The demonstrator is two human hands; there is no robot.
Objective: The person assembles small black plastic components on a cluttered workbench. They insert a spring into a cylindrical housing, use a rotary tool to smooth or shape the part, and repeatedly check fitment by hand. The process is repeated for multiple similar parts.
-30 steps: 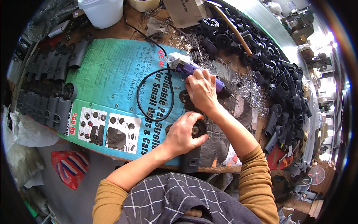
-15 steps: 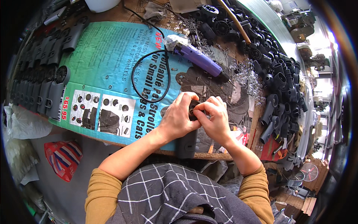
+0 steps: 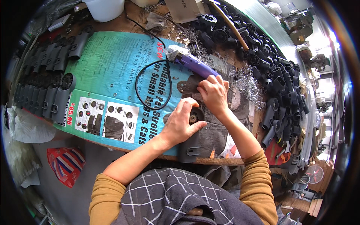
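A dark plastic caster housing (image 3: 192, 149) lies at the table's front edge, its round head up and its slotted stem toward me. My left hand (image 3: 180, 122) is closed about the head, forefinger on the far side and thumb on the near side. Between them shows a round metal-coloured centre. Farther off to the right, my right hand (image 3: 215, 93) curls over the front end of a purple electric screwdriver (image 3: 197, 65). The tool's tip is hidden under my fingers. Its black cord (image 3: 138, 84) loops on the printed cardboard (image 3: 101, 56) to the left.
Similar dark housings (image 3: 48, 99) stand in rows at left. A heap of black plastic parts (image 3: 279, 82) fills the right side, beside loose small metal hardware (image 3: 247, 88). A wooden stick (image 3: 232, 26) lies across the heap. A white bucket (image 3: 106, 9) stands at the back.
My right hand has left the housing's head and moved away from me to the screwdriver. My left hand stays on the housing, whose round centre is now uncovered. The whole view has shifted slightly.
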